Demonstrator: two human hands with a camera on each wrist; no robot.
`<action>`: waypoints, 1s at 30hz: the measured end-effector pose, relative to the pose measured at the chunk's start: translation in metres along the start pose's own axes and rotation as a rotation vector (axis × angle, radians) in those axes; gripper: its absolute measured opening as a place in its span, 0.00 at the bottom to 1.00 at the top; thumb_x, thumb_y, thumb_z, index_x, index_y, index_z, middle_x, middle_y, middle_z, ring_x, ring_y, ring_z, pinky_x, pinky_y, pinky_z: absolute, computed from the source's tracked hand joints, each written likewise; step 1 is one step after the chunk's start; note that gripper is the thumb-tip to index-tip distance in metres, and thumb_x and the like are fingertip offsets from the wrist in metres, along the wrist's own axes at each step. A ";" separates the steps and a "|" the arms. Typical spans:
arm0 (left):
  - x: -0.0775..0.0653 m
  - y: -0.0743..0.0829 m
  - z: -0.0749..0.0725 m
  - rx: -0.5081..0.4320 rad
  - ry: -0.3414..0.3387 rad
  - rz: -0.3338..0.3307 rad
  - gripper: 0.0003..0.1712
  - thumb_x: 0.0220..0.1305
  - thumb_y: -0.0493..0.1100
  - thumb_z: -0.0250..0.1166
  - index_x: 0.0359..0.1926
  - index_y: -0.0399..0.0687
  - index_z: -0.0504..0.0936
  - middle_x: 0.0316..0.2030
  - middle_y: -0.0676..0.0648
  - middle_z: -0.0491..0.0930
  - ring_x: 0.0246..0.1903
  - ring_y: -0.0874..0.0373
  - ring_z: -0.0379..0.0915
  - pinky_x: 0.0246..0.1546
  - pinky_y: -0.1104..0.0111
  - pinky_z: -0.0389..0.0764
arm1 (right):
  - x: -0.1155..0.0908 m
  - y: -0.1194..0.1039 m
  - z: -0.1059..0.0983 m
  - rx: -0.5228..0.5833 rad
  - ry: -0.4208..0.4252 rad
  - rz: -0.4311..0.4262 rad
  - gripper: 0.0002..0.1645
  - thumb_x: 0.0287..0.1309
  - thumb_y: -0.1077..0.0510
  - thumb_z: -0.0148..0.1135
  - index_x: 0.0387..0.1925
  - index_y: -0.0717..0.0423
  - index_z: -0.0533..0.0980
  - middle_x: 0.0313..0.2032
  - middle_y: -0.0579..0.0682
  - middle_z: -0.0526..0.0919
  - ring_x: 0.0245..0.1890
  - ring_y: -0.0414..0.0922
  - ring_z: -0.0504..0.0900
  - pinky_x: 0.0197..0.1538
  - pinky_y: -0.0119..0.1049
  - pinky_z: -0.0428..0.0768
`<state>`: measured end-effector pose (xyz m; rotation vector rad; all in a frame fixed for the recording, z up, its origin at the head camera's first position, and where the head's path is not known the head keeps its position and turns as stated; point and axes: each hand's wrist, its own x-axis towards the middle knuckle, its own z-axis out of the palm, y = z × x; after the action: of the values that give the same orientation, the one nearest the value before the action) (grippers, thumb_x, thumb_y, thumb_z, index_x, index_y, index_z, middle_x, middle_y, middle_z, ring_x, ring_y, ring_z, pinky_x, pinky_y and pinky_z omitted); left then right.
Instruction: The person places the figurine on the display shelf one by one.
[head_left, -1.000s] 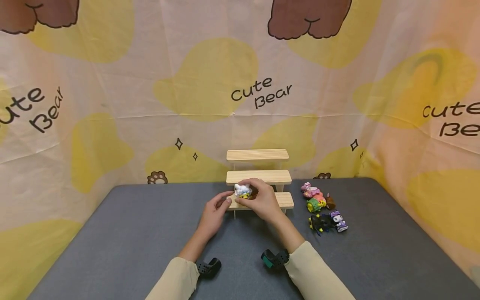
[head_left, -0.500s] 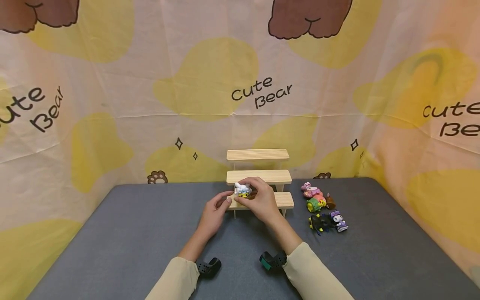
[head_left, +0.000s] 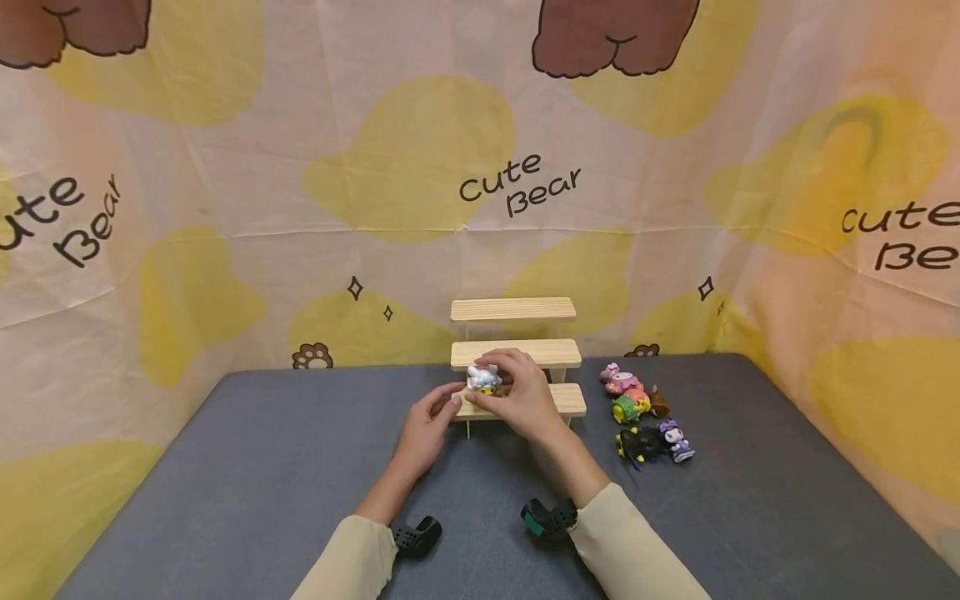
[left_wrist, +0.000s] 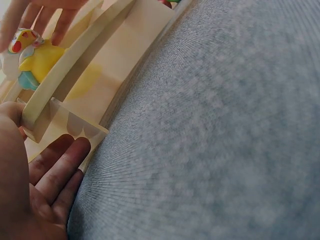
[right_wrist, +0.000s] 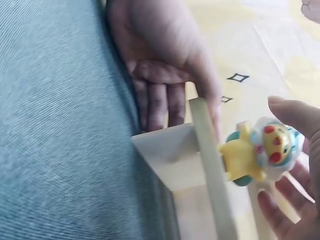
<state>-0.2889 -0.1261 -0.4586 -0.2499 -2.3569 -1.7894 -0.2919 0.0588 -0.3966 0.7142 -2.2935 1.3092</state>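
A small chick figurine in yellow, with a white and blue hood, stands on the lowest board of a three-tier wooden display stand, near its left end. My right hand surrounds it, thumb on one side and fingers behind; in the right wrist view the thumb and fingertips appear slightly apart from it. At the stand's left end, my left hand holds the lowest board. Its thumb lies against the board, while the fingers reach beside the side leg.
Right of the stand lie several more figurines: a pink one, a green and orange one, a brown piece, a black one and a purple and white one. A printed cloth hangs behind the grey table.
The right hand's index finger has risen slightly and its fingers have loosened around the chick figurine. My left hand stays at the stand's end. The head view shifts slightly.
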 end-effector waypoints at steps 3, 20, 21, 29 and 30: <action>0.000 0.001 0.001 0.009 0.008 -0.001 0.17 0.75 0.46 0.60 0.60 0.51 0.83 0.54 0.42 0.85 0.49 0.57 0.81 0.46 0.70 0.80 | 0.001 -0.006 -0.007 -0.015 0.000 0.023 0.27 0.49 0.56 0.80 0.52 0.56 0.83 0.54 0.53 0.82 0.52 0.50 0.80 0.49 0.49 0.87; -0.001 0.000 0.000 0.026 0.021 -0.004 0.17 0.74 0.45 0.60 0.60 0.50 0.82 0.56 0.42 0.84 0.51 0.55 0.81 0.45 0.71 0.79 | -0.022 -0.026 -0.053 -0.067 0.086 0.114 0.14 0.59 0.56 0.73 0.46 0.57 0.85 0.42 0.55 0.88 0.43 0.54 0.85 0.46 0.54 0.86; -0.001 -0.001 0.000 0.027 0.022 -0.004 0.17 0.74 0.45 0.60 0.60 0.51 0.82 0.56 0.42 0.84 0.51 0.55 0.81 0.46 0.71 0.79 | -0.025 -0.025 -0.058 -0.072 0.080 0.112 0.14 0.59 0.56 0.72 0.46 0.56 0.85 0.42 0.55 0.88 0.43 0.53 0.85 0.46 0.54 0.86; 0.001 -0.001 0.001 0.040 0.027 -0.002 0.18 0.75 0.46 0.59 0.61 0.50 0.82 0.57 0.40 0.83 0.55 0.52 0.81 0.49 0.69 0.80 | -0.054 -0.010 -0.106 -0.197 0.055 0.115 0.13 0.62 0.55 0.70 0.47 0.52 0.84 0.43 0.52 0.88 0.42 0.46 0.84 0.44 0.45 0.87; 0.001 0.000 0.001 0.042 0.024 0.001 0.18 0.75 0.46 0.59 0.61 0.49 0.82 0.57 0.40 0.83 0.55 0.52 0.81 0.48 0.69 0.80 | -0.057 -0.007 -0.111 -0.217 0.057 0.117 0.13 0.62 0.55 0.70 0.47 0.52 0.84 0.42 0.51 0.88 0.41 0.44 0.84 0.44 0.43 0.87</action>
<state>-0.2895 -0.1247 -0.4591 -0.2223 -2.3742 -1.7307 -0.2325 0.1661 -0.3714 0.4709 -2.4142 1.0909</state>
